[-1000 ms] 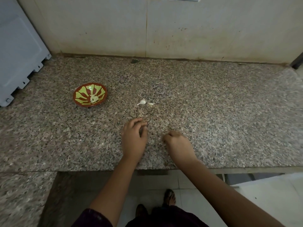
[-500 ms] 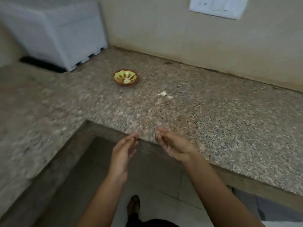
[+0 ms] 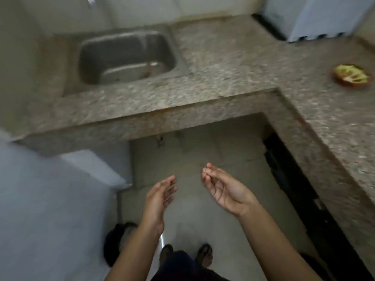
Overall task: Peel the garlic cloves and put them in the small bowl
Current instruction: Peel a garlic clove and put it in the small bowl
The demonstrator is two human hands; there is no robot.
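Observation:
The small red bowl (image 3: 352, 77) with a yellow-green pattern sits on the granite counter (image 3: 233, 63) at the far right edge, blurred. No garlic cloves show in this frame. Both hands hang over the floor, well away from the counter. My left hand (image 3: 162, 196) is open, fingers straight, palm turned to the right, holding nothing. My right hand (image 3: 221, 186) is palm up, and its thumb and fingertips pinch together on a tiny scrap too small to identify.
A steel sink (image 3: 127, 57) is set in the counter's left wing. A white appliance (image 3: 316, 17) stands at the back right corner. A pale grey unit (image 3: 50, 199) fills the lower left. My feet (image 3: 204, 253) stand on the tiled floor inside the L-shaped counter.
The view has swung left from the work spot to the sink. Both hands left the counter and now hang over the floor. The bowl has slid to the right edge.

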